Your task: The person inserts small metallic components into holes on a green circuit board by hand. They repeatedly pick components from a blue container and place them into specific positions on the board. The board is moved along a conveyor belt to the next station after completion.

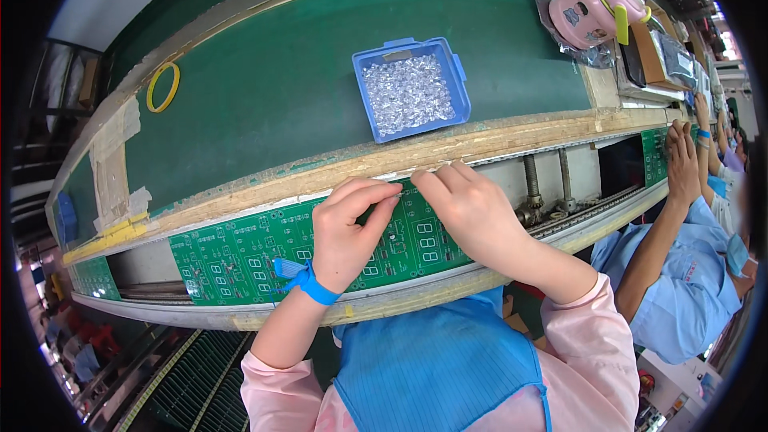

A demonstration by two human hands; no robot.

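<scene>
A long green circuit board [240, 252] with white digit outlines lies on the rail in front of me, below both hands. My left hand [348, 228] is over the board, thumb and index finger brought together near its far edge. Something tiny may be in that pinch, too small to name. A blue wrist strap [308, 280] circles my left wrist. My right hand [472, 212] is just beside it, fingers curled and pressed together at the board's far edge; their tips hide whatever they hold. Beyond the hands, a blue plastic bin [462, 112] holds many small clear parts [408, 92].
On the green bench top [264, 72] lies a yellow ring [163, 87]. A pink jug [588, 12] stands far right, near cardboard boxes [660, 56]. A wooden ledge [320, 168] borders the rail. To the right, a co-worker's hand [682, 160] reaches another board [654, 156].
</scene>
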